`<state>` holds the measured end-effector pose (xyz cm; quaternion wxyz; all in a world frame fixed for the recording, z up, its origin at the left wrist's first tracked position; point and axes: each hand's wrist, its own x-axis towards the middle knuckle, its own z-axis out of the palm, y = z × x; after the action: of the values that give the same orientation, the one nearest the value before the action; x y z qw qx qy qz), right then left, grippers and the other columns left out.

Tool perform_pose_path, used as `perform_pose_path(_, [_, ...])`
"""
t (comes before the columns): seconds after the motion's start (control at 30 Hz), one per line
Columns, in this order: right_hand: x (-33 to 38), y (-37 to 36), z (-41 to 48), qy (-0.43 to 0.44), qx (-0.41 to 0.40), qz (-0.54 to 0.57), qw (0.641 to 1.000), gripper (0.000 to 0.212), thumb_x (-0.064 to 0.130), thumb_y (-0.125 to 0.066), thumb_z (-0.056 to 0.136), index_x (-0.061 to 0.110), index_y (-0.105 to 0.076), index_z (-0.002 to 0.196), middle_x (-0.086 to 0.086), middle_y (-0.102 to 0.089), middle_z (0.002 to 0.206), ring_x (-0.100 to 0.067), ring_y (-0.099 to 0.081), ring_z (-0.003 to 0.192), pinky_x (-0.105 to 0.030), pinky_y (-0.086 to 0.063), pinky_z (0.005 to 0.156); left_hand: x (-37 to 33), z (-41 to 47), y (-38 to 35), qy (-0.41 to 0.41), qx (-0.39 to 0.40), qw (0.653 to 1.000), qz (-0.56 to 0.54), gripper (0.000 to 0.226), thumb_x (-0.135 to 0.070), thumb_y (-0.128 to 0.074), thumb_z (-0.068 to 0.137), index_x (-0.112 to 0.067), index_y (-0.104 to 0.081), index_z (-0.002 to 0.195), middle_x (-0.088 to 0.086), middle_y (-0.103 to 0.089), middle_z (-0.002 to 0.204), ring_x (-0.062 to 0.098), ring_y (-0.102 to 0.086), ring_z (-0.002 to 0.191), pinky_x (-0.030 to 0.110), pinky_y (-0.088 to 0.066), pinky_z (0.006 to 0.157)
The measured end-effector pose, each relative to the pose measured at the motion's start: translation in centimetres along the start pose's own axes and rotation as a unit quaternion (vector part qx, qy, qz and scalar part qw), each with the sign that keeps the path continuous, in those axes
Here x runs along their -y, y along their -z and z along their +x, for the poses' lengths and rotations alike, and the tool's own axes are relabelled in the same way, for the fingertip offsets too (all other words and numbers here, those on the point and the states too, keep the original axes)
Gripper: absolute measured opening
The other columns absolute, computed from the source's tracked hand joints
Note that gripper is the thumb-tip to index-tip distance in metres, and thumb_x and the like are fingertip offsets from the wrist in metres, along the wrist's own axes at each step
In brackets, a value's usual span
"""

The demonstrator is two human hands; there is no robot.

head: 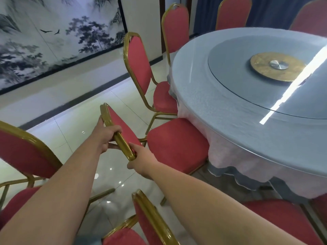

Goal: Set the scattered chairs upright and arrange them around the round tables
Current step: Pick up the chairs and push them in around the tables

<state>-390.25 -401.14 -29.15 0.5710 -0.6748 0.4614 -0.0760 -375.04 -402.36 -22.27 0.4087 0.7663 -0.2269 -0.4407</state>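
Observation:
A red padded chair with a gold metal frame [177, 144] stands upright in front of me, its seat tucked against the round table [238, 124]. My left hand [106, 135] grips the top rail of its backrest near the middle. My right hand [141, 161] grips the same rail at its near corner. The table has a pale cloth, a glass turntable [238, 82] and a gold disc [277, 66] at its centre.
More red and gold chairs stand at the table's far side [139, 68], [177, 27], [233, 13]. Another chair is at my left [23, 156], one at the bottom middle [146, 221], one at the lower right [283, 221]. Glossy tiled floor [74, 121] lies to the left.

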Motion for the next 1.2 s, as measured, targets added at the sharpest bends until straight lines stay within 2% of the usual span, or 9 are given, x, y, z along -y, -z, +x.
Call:
perform_pose_path(0.17, [-0.7, 0.9, -0.7, 0.046, -0.007, 0.014, 0.999, 0.081, 0.023, -0.076, 0.080, 0.048, -0.033, 0.144, 0.007, -0.058, 0.122, -0.020, -0.061, 0.106, -0.041, -0.055, 0.092, 0.1, 1.2, 0.0, -0.019, -0.021, 0.999, -0.018, 0.085, -0.006, -0.069, 0.086, -0.040, -0.025, 0.150, 0.016, -0.064, 0.101, 0.031, -0.069, 0.080, 0.049, -0.059, 0.054])
perform_pose_path(0.3, [-3.9, 4.2, -8.7, 0.044, -0.059, 0.016, 0.997, 0.069, 0.046, -0.072, 0.083, 0.050, -0.035, 0.141, 0.013, -0.052, 0.143, -0.008, -0.050, 0.126, -0.024, -0.041, 0.095, 0.3, -0.7, -1.7, -0.026, -0.125, 0.992, 0.003, 0.080, -0.012, -0.070, 0.088, -0.038, -0.027, 0.151, 0.016, -0.050, 0.137, 0.037, -0.059, 0.115, 0.057, -0.057, 0.082])
perform_pose_path(0.37, [-6.4, 6.3, -14.9, 0.032, -0.123, 0.035, 0.991, 0.064, 0.049, -0.070, 0.084, 0.051, -0.038, 0.139, 0.020, -0.051, 0.142, 0.003, -0.044, 0.125, -0.022, -0.037, 0.097, 0.2, -2.9, -3.6, -0.053, -0.201, 0.966, 0.153, 0.092, -0.017, -0.072, 0.087, -0.042, -0.014, 0.154, 0.012, -0.020, 0.159, 0.041, -0.029, 0.142, 0.059, -0.043, 0.102])
perform_pose_path(0.43, [-8.7, 8.3, -21.0, 0.019, -0.180, 0.053, 0.982, 0.059, 0.048, -0.069, 0.085, 0.050, -0.043, 0.139, 0.022, -0.053, 0.139, 0.005, -0.046, 0.125, -0.021, -0.040, 0.100, 0.1, -6.0, -6.4, -0.129, -0.207, 0.921, 0.305, 0.090, -0.026, -0.071, 0.088, -0.042, -0.011, 0.154, 0.006, -0.008, 0.164, 0.038, -0.012, 0.149, 0.061, -0.030, 0.111])
perform_pose_path(0.6, [-12.8, 12.7, -35.5, -0.036, -0.296, 0.070, 0.952, 0.038, 0.033, -0.069, 0.089, 0.045, -0.061, 0.124, 0.026, -0.064, 0.120, 0.010, -0.057, 0.111, -0.031, -0.053, 0.098, 2.4, -18.0, -16.3, -0.241, 0.126, 0.925, 0.264, 0.051, -0.031, -0.066, 0.088, -0.038, -0.052, 0.137, 0.000, -0.048, 0.142, 0.018, -0.054, 0.114, 0.043, -0.053, 0.091])
perform_pose_path(0.77, [-16.0, 15.0, -49.1, -0.093, -0.361, 0.050, 0.926, 0.023, 0.029, -0.066, 0.092, 0.039, -0.069, 0.113, 0.023, -0.069, 0.107, 0.007, -0.063, 0.102, -0.022, -0.055, 0.086, 7.6, -32.5, -25.0, -0.280, 0.384, 0.823, 0.311, 0.037, -0.035, -0.070, 0.086, -0.045, -0.063, 0.121, -0.019, -0.060, 0.126, -0.001, -0.055, 0.109, 0.014, -0.042, 0.080])
perform_pose_path(0.87, [-18.4, 15.8, -55.1, -0.118, -0.368, 0.049, 0.921, 0.020, 0.026, -0.067, 0.091, 0.038, -0.070, 0.108, 0.027, -0.069, 0.101, 0.009, -0.063, 0.097, -0.022, -0.056, 0.081, 9.7, -38.6, -28.7, -0.298, 0.436, 0.771, 0.356, 0.039, -0.038, -0.068, 0.087, -0.044, -0.061, 0.124, -0.019, -0.057, 0.130, -0.003, -0.053, 0.110, 0.015, -0.040, 0.083])
perform_pose_path(1.0, [-21.7, 17.0, -60.6, -0.120, -0.347, 0.043, 0.929, 0.019, 0.022, -0.068, 0.091, 0.030, -0.071, 0.109, 0.016, -0.072, 0.101, 0.003, -0.066, 0.095, -0.029, -0.057, 0.089, 11.1, -45.4, -31.5, -0.307, 0.444, 0.768, 0.346, 0.038, -0.035, -0.065, 0.090, -0.038, -0.061, 0.129, -0.020, -0.059, 0.129, -0.003, -0.054, 0.113, 0.023, -0.046, 0.098])
perform_pose_path(1.2, [-27.2, 20.6, -68.3, -0.101, -0.244, -0.027, 0.964, 0.022, 0.041, -0.064, 0.091, 0.040, -0.068, 0.113, 0.026, -0.068, 0.104, 0.009, -0.061, 0.100, -0.025, -0.055, 0.091, 16.2, -54.6, -34.9, -0.225, 0.510, 0.753, 0.350, 0.041, -0.037, -0.070, 0.090, -0.028, -0.062, 0.130, -0.014, -0.064, 0.124, 0.001, -0.062, 0.108, 0.030, -0.052, 0.097])
